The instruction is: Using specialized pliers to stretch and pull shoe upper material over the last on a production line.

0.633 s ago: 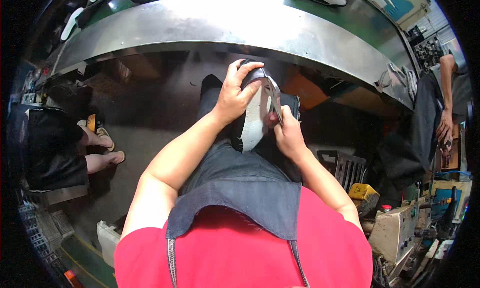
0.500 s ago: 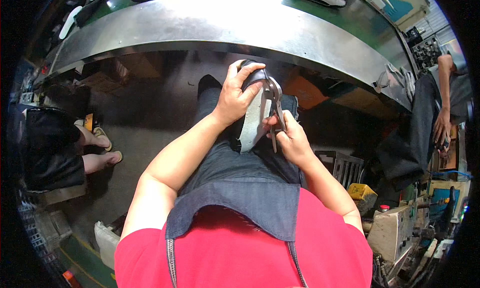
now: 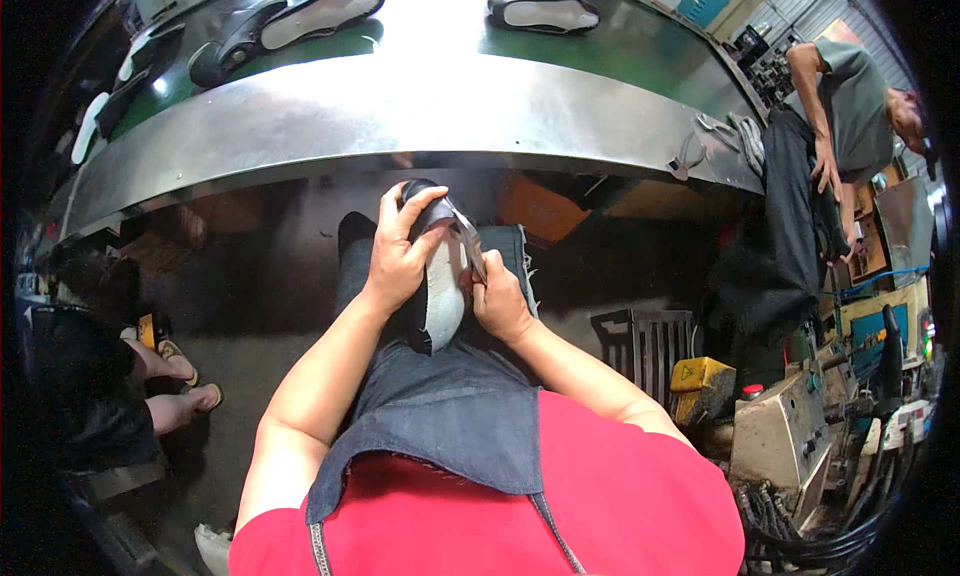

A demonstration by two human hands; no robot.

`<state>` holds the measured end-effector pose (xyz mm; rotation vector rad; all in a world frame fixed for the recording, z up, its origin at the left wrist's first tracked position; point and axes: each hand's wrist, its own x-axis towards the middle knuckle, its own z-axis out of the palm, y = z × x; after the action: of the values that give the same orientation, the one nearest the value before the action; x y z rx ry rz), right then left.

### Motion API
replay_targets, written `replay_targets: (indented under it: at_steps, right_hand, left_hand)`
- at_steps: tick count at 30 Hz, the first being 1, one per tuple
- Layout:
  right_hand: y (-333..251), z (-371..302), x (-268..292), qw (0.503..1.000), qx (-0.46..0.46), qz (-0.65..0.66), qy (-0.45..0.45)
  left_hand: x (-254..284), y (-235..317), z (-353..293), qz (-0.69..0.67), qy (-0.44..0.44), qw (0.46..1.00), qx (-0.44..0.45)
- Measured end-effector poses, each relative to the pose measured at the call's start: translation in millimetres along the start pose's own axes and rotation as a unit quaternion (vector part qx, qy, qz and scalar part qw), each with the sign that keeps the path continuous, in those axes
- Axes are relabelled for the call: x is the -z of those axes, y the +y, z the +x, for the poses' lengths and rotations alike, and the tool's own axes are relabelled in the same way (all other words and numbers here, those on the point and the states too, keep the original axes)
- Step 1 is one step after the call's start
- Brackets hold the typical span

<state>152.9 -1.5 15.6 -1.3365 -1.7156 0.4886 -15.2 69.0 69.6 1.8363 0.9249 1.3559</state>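
My left hand (image 3: 398,251) is closed around the dark end of a shoe upper (image 3: 443,301), its thumb pressed on the edge. The pale bottom of this shoe faces up, and the piece lies lengthwise over my lap. Metal pliers (image 3: 470,244) are gripped in my right hand (image 3: 503,301), whose fingers wrap round the handles. The jaws meet the shoe's right edge near the dark end, close to my left thumb. Whether they pinch the material is hard to make out.
A steel-edged bench (image 3: 320,116) crosses in front, with several dark shoes on its green surface, one a shoe (image 3: 548,15) with a pale bottom. At right stand a co-worker (image 3: 845,126), a yellow box (image 3: 700,381) and a control box (image 3: 780,436). Another person's legs (image 3: 185,406) show at left.
My view has shifted, so more of the bench and its shoes shows. The pliers have turned and lie closer along the shoe's edge. My left hand keeps its hold.
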Motion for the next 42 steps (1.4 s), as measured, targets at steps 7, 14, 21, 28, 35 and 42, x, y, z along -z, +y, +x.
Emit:
replay_targets:
  at_steps: [7,14,21,28,35,42]
  right_hand:
    - [-33.9,11.3,46.9,0.97,-0.132,0.134,-0.157]
    - [-53.6,30.4,54.1,0.941,-0.225,0.145,-0.207]
    - [-0.3,17.4,5.1,0.995,-0.07,0.037,-0.058]
    - [-6.0,32.0,12.6,0.99,-0.116,0.042,-0.074]
    - [-8.9,41.9,12.7,0.982,-0.155,0.047,-0.099]
    - [-40.8,33.7,47.4,0.975,-0.166,0.048,-0.141]
  left_hand:
    - [-10.5,-2.7,5.7,0.015,0.037,0.999,-0.014]
    - [-7.5,-3.3,4.5,0.03,0.051,0.998,-0.021]
    - [0.3,-24.6,8.0,0.002,-0.017,1.0,0.016]
    - [24.5,-20.6,-30.6,0.137,-0.055,0.984,0.097]
    - [9.4,-47.4,-45.9,0.025,-0.104,0.948,0.3]
    - [-14.8,-22.9,-64.8,-0.204,-0.073,0.935,0.282]
